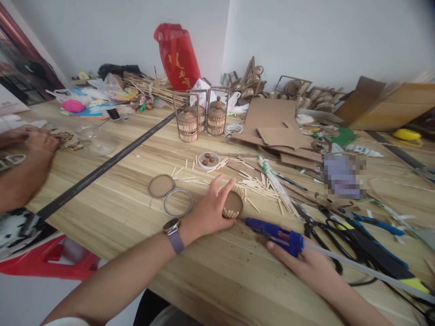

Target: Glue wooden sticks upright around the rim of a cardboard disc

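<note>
My left hand, a watch on its wrist, grips a small round cardboard base on the table. Short wooden sticks stand upright around part of the base's rim; my fingers hide its left side. In my right hand is a blue hot glue gun, its nozzle pointing left at the near edge of the base. A long white glue stick juts out of its back. Loose short sticks lie scattered just beyond the base. To the left are another cardboard disc and a tape ring.
Little lidded stick baskets in frames stand farther back, before a red bag. A white ring holds brown beads. Scissors, pliers and cardboard sheets lie rightward. Another person's hands are at far left.
</note>
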{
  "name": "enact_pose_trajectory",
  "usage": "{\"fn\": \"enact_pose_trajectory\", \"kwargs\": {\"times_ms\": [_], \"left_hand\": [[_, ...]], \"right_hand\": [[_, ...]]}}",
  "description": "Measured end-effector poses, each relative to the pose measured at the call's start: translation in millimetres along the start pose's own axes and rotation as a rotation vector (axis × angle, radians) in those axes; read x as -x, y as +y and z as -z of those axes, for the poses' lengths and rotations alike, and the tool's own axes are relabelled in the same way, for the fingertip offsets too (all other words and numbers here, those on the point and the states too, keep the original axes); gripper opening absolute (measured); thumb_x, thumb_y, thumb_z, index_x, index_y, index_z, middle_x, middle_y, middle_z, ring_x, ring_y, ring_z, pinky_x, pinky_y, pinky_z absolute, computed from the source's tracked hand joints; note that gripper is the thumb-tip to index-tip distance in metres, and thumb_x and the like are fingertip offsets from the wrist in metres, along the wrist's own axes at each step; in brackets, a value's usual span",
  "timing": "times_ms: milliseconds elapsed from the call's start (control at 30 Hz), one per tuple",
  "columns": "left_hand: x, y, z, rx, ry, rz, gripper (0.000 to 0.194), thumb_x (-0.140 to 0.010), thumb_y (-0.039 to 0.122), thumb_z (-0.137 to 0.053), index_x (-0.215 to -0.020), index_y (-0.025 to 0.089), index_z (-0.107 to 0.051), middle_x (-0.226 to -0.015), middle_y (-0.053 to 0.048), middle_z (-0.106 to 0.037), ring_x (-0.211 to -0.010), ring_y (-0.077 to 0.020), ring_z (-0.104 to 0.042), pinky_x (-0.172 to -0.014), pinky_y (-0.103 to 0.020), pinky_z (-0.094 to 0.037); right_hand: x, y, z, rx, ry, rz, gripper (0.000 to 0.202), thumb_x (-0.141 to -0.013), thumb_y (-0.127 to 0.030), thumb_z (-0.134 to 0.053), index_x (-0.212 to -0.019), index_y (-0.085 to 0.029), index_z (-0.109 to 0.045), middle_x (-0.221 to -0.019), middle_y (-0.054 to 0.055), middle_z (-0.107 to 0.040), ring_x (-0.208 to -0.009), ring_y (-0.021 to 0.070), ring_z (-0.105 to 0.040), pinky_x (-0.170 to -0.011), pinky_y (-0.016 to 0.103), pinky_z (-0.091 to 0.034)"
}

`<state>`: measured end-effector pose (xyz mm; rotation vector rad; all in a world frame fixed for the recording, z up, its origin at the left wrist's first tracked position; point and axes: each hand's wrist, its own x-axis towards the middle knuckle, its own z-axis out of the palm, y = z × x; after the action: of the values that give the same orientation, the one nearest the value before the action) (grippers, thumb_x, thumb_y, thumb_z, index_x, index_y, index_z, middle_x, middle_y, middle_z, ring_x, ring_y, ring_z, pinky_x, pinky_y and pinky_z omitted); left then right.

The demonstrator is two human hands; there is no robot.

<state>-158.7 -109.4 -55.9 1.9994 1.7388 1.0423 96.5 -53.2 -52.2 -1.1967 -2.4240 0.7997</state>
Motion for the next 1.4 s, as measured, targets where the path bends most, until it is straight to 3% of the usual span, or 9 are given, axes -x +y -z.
{"fn": "enact_pose_trajectory", "kwargs": {"times_ms": [333, 1400], "left_hand": [[1, -1, -1.2, 0.003, 0.004, -0.009, 0.108, -0.063, 0.014, -0.077, -0.148, 0.027, -0.013, -0.152, -0.017, -0.010, -0.136, -0.0371, -0.032, -0.108, -0.052, -0.038], [0, 0, -0.7, -0.001, 0.013, -0.019, 0.107, -0.064, 0.014, -0.077, -0.148, 0.028, -0.012, -0.152, -0.017, -0.011, -0.135, -0.0362, -0.034, -0.107, -0.052, -0.039]], "right_hand": [[-5, -28, 8, -0.040, -0.008, 0.105, 0.030, -0.079, -0.045, -0.054, -0.084, -0.023, -0.074, -0.090, 0.006, -0.078, -0.083, 0.0262, -0.072, -0.077, 0.035, -0.059], [-5, -24, 3, -0.044, -0.004, 0.155, 0.027, -0.082, -0.041, -0.053, -0.078, -0.023, -0.072, -0.086, 0.006, -0.077, -0.080, 0.0248, -0.072, -0.072, 0.032, -0.059]]}}
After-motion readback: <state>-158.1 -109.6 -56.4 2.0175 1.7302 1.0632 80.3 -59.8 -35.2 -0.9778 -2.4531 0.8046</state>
